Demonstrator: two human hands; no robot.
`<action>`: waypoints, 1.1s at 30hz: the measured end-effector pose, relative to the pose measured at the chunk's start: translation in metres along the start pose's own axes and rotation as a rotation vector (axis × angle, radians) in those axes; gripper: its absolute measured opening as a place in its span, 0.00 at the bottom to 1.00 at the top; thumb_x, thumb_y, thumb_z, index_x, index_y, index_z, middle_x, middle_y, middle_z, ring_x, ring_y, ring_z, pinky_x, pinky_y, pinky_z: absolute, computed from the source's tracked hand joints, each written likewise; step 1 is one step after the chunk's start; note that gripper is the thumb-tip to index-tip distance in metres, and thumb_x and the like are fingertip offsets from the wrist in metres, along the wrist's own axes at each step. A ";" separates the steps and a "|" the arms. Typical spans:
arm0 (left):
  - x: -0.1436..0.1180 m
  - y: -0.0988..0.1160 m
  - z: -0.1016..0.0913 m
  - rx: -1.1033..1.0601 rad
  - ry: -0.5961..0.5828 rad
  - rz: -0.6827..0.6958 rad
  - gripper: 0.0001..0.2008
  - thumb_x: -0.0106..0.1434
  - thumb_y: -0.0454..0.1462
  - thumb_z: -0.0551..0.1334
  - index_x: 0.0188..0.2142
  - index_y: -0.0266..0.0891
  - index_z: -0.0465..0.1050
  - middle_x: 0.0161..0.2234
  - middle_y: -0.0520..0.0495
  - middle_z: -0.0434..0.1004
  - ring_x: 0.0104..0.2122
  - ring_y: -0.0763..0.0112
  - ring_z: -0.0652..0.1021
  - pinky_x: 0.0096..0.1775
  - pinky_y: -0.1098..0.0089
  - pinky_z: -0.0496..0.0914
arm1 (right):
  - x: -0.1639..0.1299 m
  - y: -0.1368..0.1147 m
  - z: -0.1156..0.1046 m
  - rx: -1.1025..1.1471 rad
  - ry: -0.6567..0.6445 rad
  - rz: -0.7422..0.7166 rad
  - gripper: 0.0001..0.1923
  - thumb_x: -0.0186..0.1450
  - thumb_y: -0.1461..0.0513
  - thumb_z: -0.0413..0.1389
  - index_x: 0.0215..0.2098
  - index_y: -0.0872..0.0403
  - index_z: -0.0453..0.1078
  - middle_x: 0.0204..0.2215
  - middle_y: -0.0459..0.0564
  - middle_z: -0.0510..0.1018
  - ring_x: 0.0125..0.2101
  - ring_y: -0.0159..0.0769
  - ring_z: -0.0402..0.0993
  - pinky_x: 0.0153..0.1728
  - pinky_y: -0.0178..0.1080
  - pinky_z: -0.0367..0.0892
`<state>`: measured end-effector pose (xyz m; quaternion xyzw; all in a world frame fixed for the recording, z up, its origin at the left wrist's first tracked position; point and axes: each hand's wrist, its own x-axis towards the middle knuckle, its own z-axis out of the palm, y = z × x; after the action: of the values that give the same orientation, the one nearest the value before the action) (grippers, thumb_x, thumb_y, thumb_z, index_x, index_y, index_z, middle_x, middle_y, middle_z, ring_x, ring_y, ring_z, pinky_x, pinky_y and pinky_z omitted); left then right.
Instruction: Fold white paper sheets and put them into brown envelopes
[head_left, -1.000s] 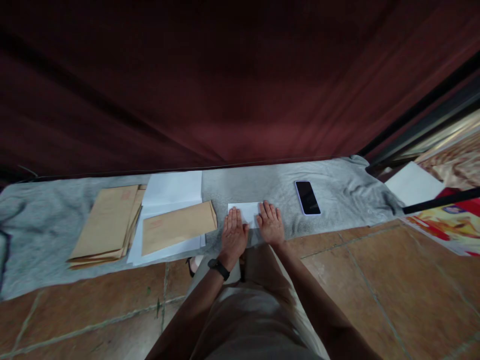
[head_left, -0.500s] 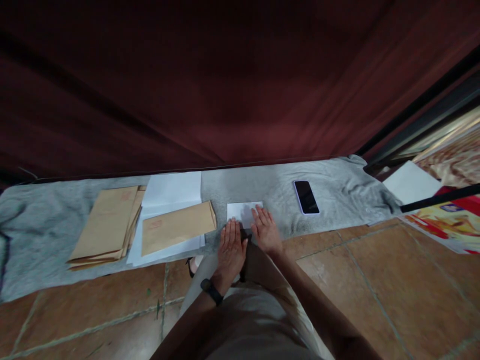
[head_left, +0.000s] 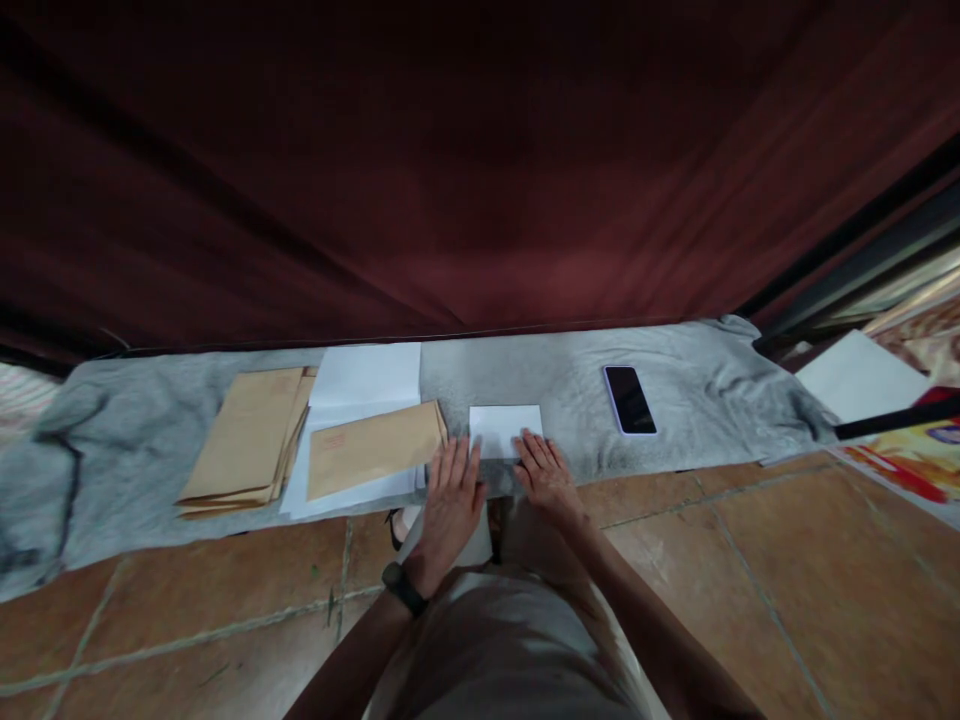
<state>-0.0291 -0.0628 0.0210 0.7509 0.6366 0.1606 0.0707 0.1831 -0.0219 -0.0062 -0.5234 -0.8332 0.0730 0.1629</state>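
A small white folded paper (head_left: 500, 428) lies flat on the grey cloth in front of me. My left hand (head_left: 454, 495) rests at its left edge, fingers stretched out, between the paper and a brown envelope (head_left: 375, 448). Across the paper's near right corner lie the fingertips of my right hand (head_left: 551, 482), its fingers extended too. Neither hand grips anything. The brown envelope sits at a slant on white paper sheets (head_left: 367, 375), and left of them is a stack of brown envelopes (head_left: 244, 430).
A grey cloth (head_left: 517, 365) covers the narrow surface. On it, to the right, lies a phone (head_left: 631, 400) with a dark screen. A dark red curtain (head_left: 465, 200) hangs behind. White card (head_left: 862, 375) and a colourful printed sheet (head_left: 915, 460) are at far right.
My left hand has shifted left, off the paper toward the brown envelope. My right hand stays on the paper's right corner. The whole view has turned slightly left.
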 end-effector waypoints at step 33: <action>0.058 -0.121 -0.059 0.145 -0.374 -0.222 0.63 0.45 0.56 0.72 0.74 0.47 0.42 0.73 0.33 0.44 0.71 0.42 0.51 0.66 0.47 0.47 | 0.128 -0.132 0.040 0.820 -0.201 0.407 0.14 0.62 0.68 0.52 0.43 0.53 0.74 0.38 0.48 0.79 0.40 0.37 0.74 0.44 0.36 0.69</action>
<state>-0.1534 0.0099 0.0476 0.6959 0.7012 -0.0364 0.1507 0.0064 0.0364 0.0193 -0.5588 -0.6277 0.4771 0.2570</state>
